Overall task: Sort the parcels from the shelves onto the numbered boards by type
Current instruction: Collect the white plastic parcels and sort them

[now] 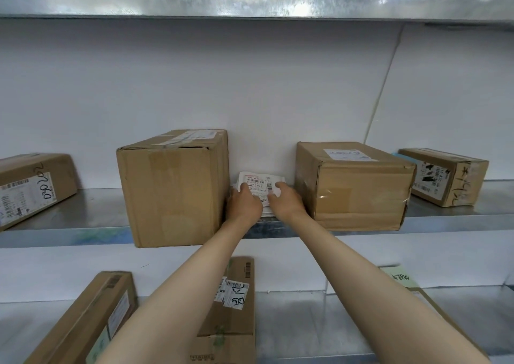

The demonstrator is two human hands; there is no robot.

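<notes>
A flat white soft parcel [261, 181] with a printed label lies on the middle metal shelf [83, 216], in the gap between a tall cardboard box [172, 188] and a wider cardboard box [353, 188]. My left hand [244, 203] lies on its left side with fingers curled over the edge. My right hand [286, 199] grips its right side, fingers bent over the top. Both forearms reach up from below. The parcel's near part is hidden under my hands.
More cardboard boxes sit on the middle shelf at far left [30, 188] and far right [445, 175]. On the lower shelf [319, 322] lie two more boxes [91, 322] [233, 305] and a parcel with a green note [400, 277]. No numbered boards are in view.
</notes>
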